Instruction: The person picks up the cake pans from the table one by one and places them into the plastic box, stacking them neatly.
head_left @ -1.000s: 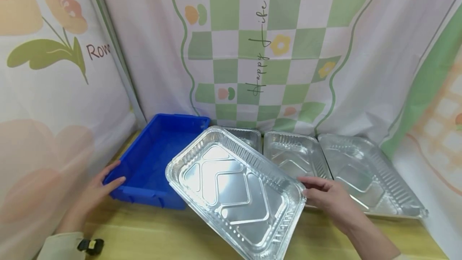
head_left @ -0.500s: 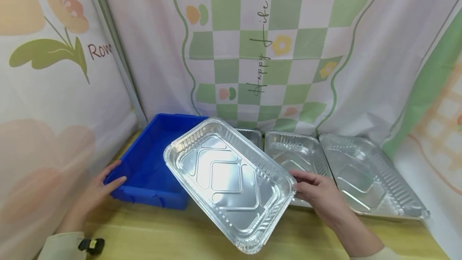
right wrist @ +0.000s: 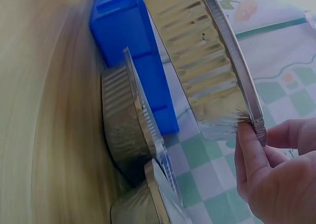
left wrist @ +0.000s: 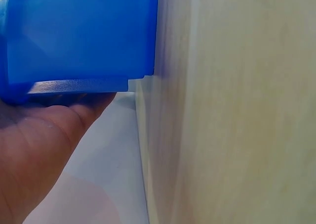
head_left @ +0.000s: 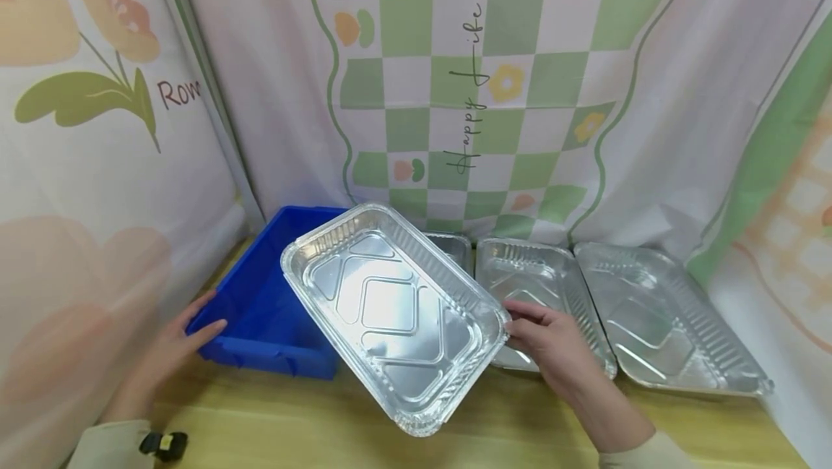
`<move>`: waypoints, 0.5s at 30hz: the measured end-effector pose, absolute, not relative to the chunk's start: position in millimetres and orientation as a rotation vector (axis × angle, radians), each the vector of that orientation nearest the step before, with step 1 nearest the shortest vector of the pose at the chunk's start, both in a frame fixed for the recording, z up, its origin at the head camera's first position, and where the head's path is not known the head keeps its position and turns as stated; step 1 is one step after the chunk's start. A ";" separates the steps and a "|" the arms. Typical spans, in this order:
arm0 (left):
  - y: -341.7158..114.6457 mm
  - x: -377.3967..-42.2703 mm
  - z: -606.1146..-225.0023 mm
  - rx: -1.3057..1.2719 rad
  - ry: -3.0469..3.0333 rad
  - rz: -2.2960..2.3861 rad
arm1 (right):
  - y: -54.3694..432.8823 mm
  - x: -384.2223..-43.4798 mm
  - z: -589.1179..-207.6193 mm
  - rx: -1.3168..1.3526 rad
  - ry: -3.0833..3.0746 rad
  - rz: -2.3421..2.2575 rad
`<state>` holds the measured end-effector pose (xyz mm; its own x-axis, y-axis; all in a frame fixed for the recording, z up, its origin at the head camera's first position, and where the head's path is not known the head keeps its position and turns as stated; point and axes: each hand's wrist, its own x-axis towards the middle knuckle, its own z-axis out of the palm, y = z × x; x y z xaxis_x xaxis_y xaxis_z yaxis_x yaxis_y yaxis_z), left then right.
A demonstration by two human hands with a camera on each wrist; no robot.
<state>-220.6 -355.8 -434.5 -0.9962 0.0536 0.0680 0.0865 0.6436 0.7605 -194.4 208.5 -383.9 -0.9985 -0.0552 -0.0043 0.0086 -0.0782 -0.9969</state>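
A shiny rectangular foil pan (head_left: 390,306) hangs tilted in the air, its inside facing up. My right hand (head_left: 552,346) pinches its right corner rim between thumb and fingers; the right wrist view shows this grip on the rim (right wrist: 237,61). Behind the pan's left end stands a blue plastic bin (head_left: 269,355), partly covered by it in the head view. My left hand (head_left: 170,342) holds the bin's near left corner, thumb over the rim and fingers along the outer side. In the left wrist view the fingers reach below the bin's edge (left wrist: 79,85).
Along the back of the wooden table (head_left: 273,418) stand a foil pan (head_left: 451,245) mostly hidden by the held one, a middle foil pan (head_left: 533,267) and a large foil pan (head_left: 656,310) at right. A patterned curtain (head_left: 455,93) hangs close behind them.
My right hand has carried the foil pan left and slightly away from me, so it covers more of the blue bin. My left hand and the bin have not moved.
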 end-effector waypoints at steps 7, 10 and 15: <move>-357.2 -221.4 -435.0 -0.143 -2.827 -1.274 | 194.8 -199.1 -383.2 -0.071 2.072 -2.305; -356.1 -221.7 -435.8 -0.148 -2.821 -1.257 | 190.0 -201.3 -383.6 -0.053 2.071 -2.295; -356.3 -220.7 -434.8 -0.144 -2.785 -1.261 | 180.2 -207.2 -383.7 -0.024 2.062 -2.293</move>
